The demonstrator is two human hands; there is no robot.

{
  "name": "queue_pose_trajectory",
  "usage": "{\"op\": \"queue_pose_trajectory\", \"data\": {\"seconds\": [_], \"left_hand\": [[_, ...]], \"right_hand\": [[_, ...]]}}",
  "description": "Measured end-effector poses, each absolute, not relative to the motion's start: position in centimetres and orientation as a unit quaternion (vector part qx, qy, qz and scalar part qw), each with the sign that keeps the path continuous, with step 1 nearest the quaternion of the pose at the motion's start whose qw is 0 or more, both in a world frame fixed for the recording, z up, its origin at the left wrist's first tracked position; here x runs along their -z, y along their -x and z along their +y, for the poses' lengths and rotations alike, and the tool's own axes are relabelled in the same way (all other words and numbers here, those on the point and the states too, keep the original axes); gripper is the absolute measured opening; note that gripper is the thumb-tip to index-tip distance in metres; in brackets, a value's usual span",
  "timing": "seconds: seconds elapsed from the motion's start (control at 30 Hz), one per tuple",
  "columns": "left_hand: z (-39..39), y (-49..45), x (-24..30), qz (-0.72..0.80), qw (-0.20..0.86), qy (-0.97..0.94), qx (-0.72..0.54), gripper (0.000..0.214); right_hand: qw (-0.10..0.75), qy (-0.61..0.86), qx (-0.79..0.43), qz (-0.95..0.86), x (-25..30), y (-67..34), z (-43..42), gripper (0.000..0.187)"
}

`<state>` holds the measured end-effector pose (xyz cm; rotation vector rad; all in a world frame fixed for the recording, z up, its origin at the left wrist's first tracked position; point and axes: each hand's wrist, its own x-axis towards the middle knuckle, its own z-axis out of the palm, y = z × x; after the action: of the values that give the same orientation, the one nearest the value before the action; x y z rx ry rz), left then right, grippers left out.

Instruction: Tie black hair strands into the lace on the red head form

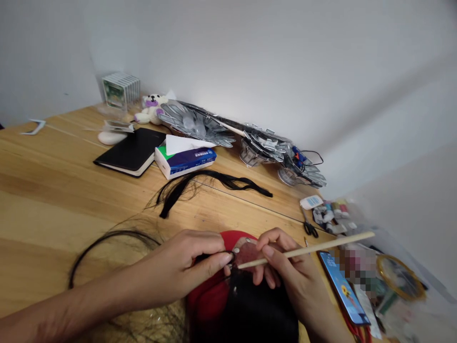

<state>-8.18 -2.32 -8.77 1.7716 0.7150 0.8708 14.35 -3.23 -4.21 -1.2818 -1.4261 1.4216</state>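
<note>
Hands (198, 257) nearly meet — the right (291, 267) pinching a slanted stick (332, 243).

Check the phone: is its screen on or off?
On: the phone beside the right hand shows a lit, mostly blue picture.

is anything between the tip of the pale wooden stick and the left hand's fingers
Nothing visible: the pale, slender wooden stick, held in the right hand, ends right beside the left hand, which rests over the smooth, rounded red form.

The bottom edge cuts off the black hair (264, 309).
</note>
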Motion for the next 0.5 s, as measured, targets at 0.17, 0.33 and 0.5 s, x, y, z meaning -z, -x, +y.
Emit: {"op": "queue_pose_trajectory", "data": {"seconds": [0.17, 0.33, 0.5], "left_hand": [[-2.5, 8.1, 8.5, 0.298, 0.515, -0.724, -0.349, 0.029], [-2.1, 8.3, 8.4, 0.309, 0.535, -0.708, -0.342, 0.029], [-1.8, 8.3, 8.7, 0.343, 0.532, -0.695, -0.342, 0.033]], "right_hand": [[0.38, 0.502, -0.524, -0.573, 4.4, -14.7, -3.5, 0.04], [0.445, 0.474, -0.481, -0.588, 5.9, -15.4, -4.1, 0.025], [0.479, 0.452, -0.443, -0.608, 6.6, -15.4, -4.6, 0.017]]}}
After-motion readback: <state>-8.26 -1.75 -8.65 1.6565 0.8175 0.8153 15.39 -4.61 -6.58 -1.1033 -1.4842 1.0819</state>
